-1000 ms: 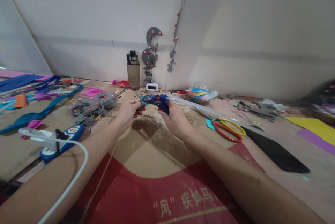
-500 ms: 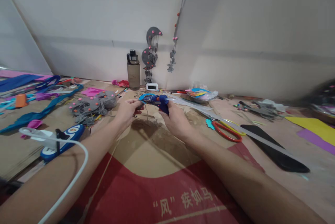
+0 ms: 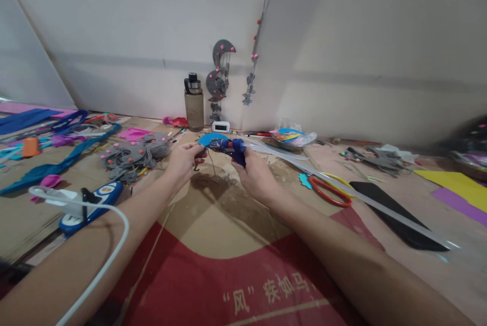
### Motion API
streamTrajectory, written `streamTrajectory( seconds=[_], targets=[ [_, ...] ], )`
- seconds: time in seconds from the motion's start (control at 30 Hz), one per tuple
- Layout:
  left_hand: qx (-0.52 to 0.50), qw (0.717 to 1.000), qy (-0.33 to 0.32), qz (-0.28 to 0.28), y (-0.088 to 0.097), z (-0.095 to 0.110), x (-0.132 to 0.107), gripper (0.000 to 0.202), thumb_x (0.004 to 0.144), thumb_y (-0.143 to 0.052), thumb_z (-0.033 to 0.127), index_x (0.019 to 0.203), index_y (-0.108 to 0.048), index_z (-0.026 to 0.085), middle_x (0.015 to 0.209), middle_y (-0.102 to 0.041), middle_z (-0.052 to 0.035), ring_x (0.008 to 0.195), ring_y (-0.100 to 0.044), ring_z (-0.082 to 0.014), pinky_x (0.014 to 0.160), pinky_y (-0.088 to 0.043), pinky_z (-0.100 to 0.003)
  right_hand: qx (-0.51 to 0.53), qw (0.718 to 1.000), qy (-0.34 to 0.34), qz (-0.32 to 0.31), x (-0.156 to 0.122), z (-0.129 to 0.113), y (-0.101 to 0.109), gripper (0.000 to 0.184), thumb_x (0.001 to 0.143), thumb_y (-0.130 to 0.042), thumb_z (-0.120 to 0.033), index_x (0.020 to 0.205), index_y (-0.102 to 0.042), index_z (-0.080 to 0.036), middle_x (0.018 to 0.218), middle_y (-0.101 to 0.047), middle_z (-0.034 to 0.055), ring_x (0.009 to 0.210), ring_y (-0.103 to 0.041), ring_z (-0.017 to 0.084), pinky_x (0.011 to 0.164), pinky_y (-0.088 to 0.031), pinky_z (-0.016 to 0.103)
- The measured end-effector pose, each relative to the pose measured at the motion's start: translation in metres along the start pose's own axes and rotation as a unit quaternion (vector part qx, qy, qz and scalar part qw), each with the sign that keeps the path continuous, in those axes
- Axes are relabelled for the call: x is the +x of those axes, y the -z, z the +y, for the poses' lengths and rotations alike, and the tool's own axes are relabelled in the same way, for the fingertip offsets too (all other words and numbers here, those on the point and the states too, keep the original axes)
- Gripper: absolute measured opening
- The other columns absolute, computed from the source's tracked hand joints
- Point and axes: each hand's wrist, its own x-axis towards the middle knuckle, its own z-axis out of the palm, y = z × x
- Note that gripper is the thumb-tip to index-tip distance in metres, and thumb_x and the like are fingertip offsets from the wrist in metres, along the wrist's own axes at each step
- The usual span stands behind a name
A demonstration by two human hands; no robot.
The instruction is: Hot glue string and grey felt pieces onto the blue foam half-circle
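In my right hand [image 3: 256, 171] is a blue hot glue gun [image 3: 236, 149], its nozzle pointing left. A long translucent glue stick [image 3: 335, 176] runs out of its back toward the lower right. My left hand [image 3: 182, 163] pinches a small dark grey piece [image 3: 201, 154], its shape mostly hidden by the fingers. The nozzle is close to that piece; whether they touch I cannot tell. A thin cord hangs below the nozzle. Just behind the gun shows a flat blue piece [image 3: 213, 138].
Left lie a grey yarn bundle with pink dots [image 3: 135, 153], a blue-and-white device [image 3: 91, 209] and a white cable [image 3: 124, 234]. A bottle [image 3: 195, 107] and small digital display [image 3: 221, 127] stand by the white panel. Red-and-yellow-handled scissors [image 3: 331, 194] and a black object [image 3: 395, 214] lie right.
The glue gun and the left fingers have shifted slightly, and more of the flat blue piece shows behind them. The glue stick's far end has moved a little to the right.
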Motion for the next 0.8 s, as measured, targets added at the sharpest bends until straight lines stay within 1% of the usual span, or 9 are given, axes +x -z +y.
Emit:
streamTrajectory(
  seconds=[0.1,0.27,0.37,0.43,0.47,0.53,0.63,0.73,0.8],
  targets=[
    [-0.014,1.000,0.006,0.006,0.001,0.000,0.002,0.009,0.060,-0.066,0.017,0.060,-0.059,0.011,0.058,-0.060,-0.0034,0.052,-0.057,-0.0093,0.046,-0.042,-0.017,-0.001,1.000,0.000,0.003,0.000,0.000,0.000,0.032,0.084,-0.049,-0.028,0.114,-0.051,-0.018,0.104,-0.063,0.0130,0.095,-0.060,0.027,0.082,-0.045,0.039],
    [-0.065,0.998,0.018,0.011,0.006,0.002,0.006,0.004,0.064,-0.062,0.014,0.064,-0.059,0.012,0.059,-0.061,-0.0027,0.052,-0.056,-0.0085,0.043,-0.042,-0.015,-0.007,0.999,-0.031,-0.009,0.000,0.000,0.001,0.029,0.083,-0.048,-0.028,0.110,-0.052,-0.016,0.100,-0.064,0.0145,0.091,-0.060,0.028,0.079,-0.046,0.040],
    [-0.096,0.995,0.022,0.030,0.007,0.004,0.007,0.003,0.067,-0.061,0.012,0.066,-0.058,0.013,0.058,-0.060,-0.0017,0.052,-0.056,-0.0076,0.044,-0.043,-0.014,0.031,0.999,-0.017,0.010,0.002,0.006,0.000,0.032,0.082,-0.049,-0.028,0.112,-0.050,-0.016,0.100,-0.064,0.0129,0.091,-0.060,0.025,0.080,-0.046,0.038],
    [-0.106,0.993,0.019,0.042,0.007,0.006,0.007,0.004,0.068,-0.060,0.010,0.067,-0.058,0.013,0.058,-0.060,-0.0014,0.052,-0.056,-0.0075,0.046,-0.044,-0.014,0.076,0.997,-0.018,0.029,0.005,0.013,-0.002,0.033,0.081,-0.050,-0.027,0.112,-0.049,-0.017,0.098,-0.065,0.0098,0.086,-0.061,0.022,0.077,-0.048,0.034],
    [-0.108,0.993,0.016,0.042,0.007,0.006,0.006,0.004,0.068,-0.060,0.010,0.067,-0.058,0.013,0.058,-0.060,-0.0015,0.053,-0.056,-0.0075,0.047,-0.044,-0.014,0.101,0.994,-0.036,0.025,0.006,0.017,-0.003,0.031,0.080,-0.050,-0.026,0.110,-0.050,-0.018,0.092,-0.066,0.0078,0.079,-0.062,0.020,0.072,-0.049,0.032],
    [-0.108,0.993,0.004,0.040,0.005,0.008,0.003,0.003,0.068,-0.060,0.010,0.068,-0.058,0.013,0.059,-0.060,-0.0017,0.053,-0.056,-0.0075,0.048,-0.045,-0.015,0.146,0.983,-0.108,-0.014,0.011,0.026,-0.006,0.023,0.078,-0.050,-0.024,0.100,-0.052,-0.018,0.074,-0.064,0.0031,0.060,-0.060,0.016,0.058,-0.048,0.028],
    [-0.098,0.994,-0.023,0.040,0.002,0.009,-0.001,0.004,0.069,-0.061,0.012,0.066,-0.058,0.013,0.060,-0.059,-0.0013,0.054,-0.055,-0.0076,0.049,-0.045,-0.016,0.192,0.954,-0.217,-0.075,0.017,0.041,-0.009,0.011,0.077,-0.050,-0.021,0.087,-0.052,-0.018,0.052,-0.054,-0.0032,0.042,-0.052,0.012,0.043,-0.042,0.023],
    [-0.068,0.996,-0.059,0.026,0.000,0.008,-0.003,0.005,0.068,-0.063,0.016,0.066,-0.059,0.013,0.062,-0.059,-0.0013,0.055,-0.055,-0.0080,0.050,-0.045,-0.017,0.173,0.946,-0.263,-0.078,0.022,0.057,-0.006,0.009,0.080,-0.050,-0.025,0.084,-0.052,-0.017,0.051,-0.054,-0.0023,0.042,-0.053,0.012,0.042,-0.041,0.022],
    [-0.040,0.995,-0.086,0.013,-0.002,0.005,-0.004,0.007,0.067,-0.065,0.019,0.067,-0.060,0.013,0.064,-0.060,-0.0017,0.057,-0.056,-0.0086,0.051,-0.045,-0.018,0.085,0.960,-0.255,-0.079,0.023,0.065,0.001,0.018,0.083,-0.050,-0.033,0.080,-0.055,-0.016,0.059,-0.059,0.0030,0.050,-0.058,0.016,0.049,-0.044,0.027]
  ],
)
